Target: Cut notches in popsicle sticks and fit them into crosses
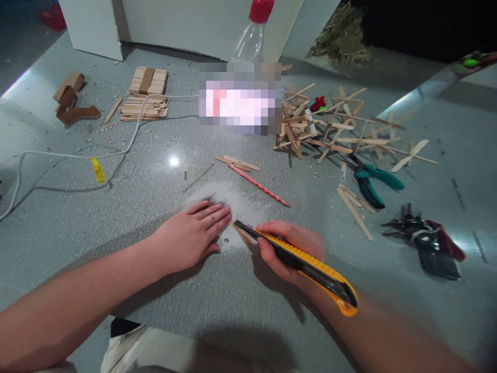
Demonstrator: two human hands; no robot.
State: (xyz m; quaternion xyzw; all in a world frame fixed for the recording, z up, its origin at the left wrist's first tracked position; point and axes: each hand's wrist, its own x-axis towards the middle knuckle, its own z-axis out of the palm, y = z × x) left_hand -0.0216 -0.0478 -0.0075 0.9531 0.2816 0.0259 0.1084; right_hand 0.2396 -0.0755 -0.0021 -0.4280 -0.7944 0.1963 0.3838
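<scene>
My left hand [194, 233] lies flat on the grey table [163, 295], fingers stretched out. From beside its fingertips a thin wooden craft stick [243, 232] juts out to the right; how much of it lies under the hand I cannot tell. My right hand [289, 243] is closed around a yellow and black utility knife [330, 280], whose blade end points left at the stick, close to the left fingertips. Pale dust spreads around both. Just beyond the hands lie a red-patterned pencil [258, 185] and a few loose craft sticks [243, 163].
Crossed craft sticks [298, 127] form a heap at the back right, near teal-handled pliers [373, 181] and a bunch of keys [430, 241]. Bundled sticks [145, 88], a brown cardboard strip [72, 103] and a white cable [132, 140] lie left. A red-capped bottle [250, 39] stands behind.
</scene>
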